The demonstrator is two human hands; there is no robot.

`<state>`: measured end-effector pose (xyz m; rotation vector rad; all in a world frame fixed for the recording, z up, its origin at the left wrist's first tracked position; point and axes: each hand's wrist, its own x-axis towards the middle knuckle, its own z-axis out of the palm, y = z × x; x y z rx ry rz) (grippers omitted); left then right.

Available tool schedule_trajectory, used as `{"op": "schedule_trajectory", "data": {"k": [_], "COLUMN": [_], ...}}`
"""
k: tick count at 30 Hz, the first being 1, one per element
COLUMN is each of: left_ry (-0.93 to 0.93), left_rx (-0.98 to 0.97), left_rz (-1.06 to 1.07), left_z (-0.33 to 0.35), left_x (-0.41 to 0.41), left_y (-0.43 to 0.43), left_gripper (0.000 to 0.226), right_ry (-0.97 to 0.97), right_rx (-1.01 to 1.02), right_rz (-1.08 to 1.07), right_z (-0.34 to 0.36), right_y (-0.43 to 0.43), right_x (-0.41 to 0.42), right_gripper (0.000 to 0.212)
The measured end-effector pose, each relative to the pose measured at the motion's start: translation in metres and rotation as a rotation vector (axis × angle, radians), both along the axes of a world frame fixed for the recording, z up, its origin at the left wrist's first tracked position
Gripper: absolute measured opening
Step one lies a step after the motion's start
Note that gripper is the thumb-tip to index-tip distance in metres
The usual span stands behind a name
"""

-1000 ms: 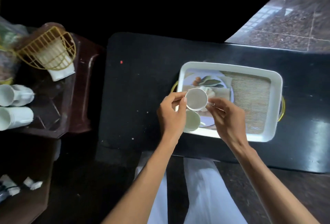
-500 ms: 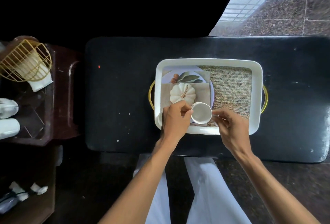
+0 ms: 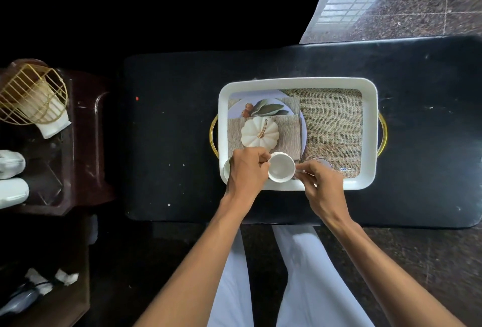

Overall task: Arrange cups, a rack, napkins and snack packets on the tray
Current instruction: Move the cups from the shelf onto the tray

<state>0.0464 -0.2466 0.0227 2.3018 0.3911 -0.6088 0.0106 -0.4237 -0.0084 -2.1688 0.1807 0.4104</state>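
A white tray (image 3: 370, 107) with gold handles lies on the black table (image 3: 172, 128); its printed bottom shows burlap, a pumpkin and leaves. At the tray's near left corner a white cup (image 3: 281, 167) sits mouth up. My left hand (image 3: 246, 170) pinches its left rim, and my right hand (image 3: 320, 183) pinches its handle on the right. The edge of a second cup (image 3: 226, 169) shows just left of my left hand, mostly hidden. A gold wire rack (image 3: 32, 94) with white napkins (image 3: 53, 124) in it lies on the brown side stand at far left.
White cups (image 3: 11, 163) lie on their sides on the brown stand (image 3: 86, 144) at the left edge. Crumpled paper bits (image 3: 66, 277) lie on a lower brown surface at bottom left. My white-trousered legs are below the table's near edge.
Both hands have lowered the cup from above the tray's middle left to its near left corner. The view has shifted, so the tray sits more central.
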Motion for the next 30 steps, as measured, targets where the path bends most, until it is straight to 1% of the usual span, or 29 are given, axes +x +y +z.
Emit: {"op": "schedule_trajectory", "data": {"k": [4,9,11,13,15,19,22,25,27,30], "left_ry": [0.013,0.005,0.013,0.015,-0.021,-0.198,-0.305,-0.365,-0.363,-0.310], "left_rx": [0.023,0.022,0.014,0.014,0.027,0.044,0.162,0.291,0.358,0.421], "left_rz": [-0.050,-0.043,-0.045,-0.060,-0.078,-0.062,-0.094,-0.130,-0.116,-0.068], "left_z": [-0.002,-0.001,-0.002,-0.001,0.001,0.013,0.022,0.026,0.025,0.023], "left_x": [0.002,0.002,0.002,0.002,0.001,-0.003,-0.010,-0.019,-0.026,-0.039], "left_y": [0.000,0.001,0.003,0.004,0.005,0.015,0.036,0.068,0.094,0.138], "left_gripper": [0.015,0.012,0.012,0.012,0.012,0.014,0.019,0.033,0.040,0.046], "right_ry": [0.019,0.035,0.066,0.107,0.102,-0.037,-0.077,-0.082,-0.080,-0.093], "right_rx": [-0.012,-0.022,-0.020,-0.069,-0.137,-0.214,-0.287,-0.384,-0.421,-0.430], "right_rz": [0.007,0.009,0.033,0.095,0.139,0.162,0.253,0.408,0.503,0.588], "right_z": [-0.004,-0.004,-0.001,0.004,0.011,0.027,0.033,0.036,0.037,0.038], "right_y": [0.000,0.003,0.003,0.003,0.004,0.017,0.040,0.073,0.100,0.145], "right_x": [-0.002,-0.002,0.001,0.004,0.006,0.010,0.015,0.022,0.028,0.036], "right_gripper": [0.010,0.009,0.013,0.020,0.027,0.033,0.045,0.056,0.063,0.070]}}
